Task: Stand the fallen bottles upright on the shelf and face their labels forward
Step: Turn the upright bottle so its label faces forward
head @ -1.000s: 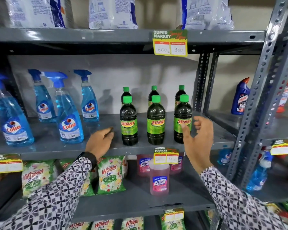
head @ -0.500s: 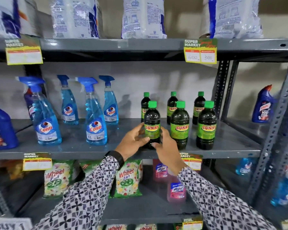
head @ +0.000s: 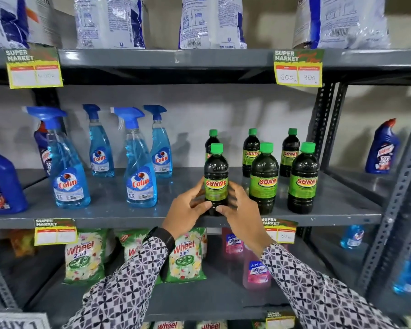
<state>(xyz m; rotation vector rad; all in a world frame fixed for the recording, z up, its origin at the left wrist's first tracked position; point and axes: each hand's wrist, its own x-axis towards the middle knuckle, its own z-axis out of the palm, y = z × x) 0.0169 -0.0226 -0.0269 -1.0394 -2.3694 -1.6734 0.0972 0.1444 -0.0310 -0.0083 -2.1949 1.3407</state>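
Front-left SUNNY bottle [head: 216, 179]: upright, label forward; left hand [head: 188, 211] and right hand [head: 241, 210] fingers remain clamped around its base, unchanged. Shelf [head: 105, 218] front edge at 6 o'clock; open room at 9 o'clock.

Dark bottles [head: 216, 179], green caps, green labels; blue sprayers [head: 140, 167]; grey shelf [head: 128, 214]; black-white patterned sleeves [head: 128, 293].

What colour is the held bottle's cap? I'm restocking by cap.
Green, clearest in the head view: the cap tops the dark bottle.
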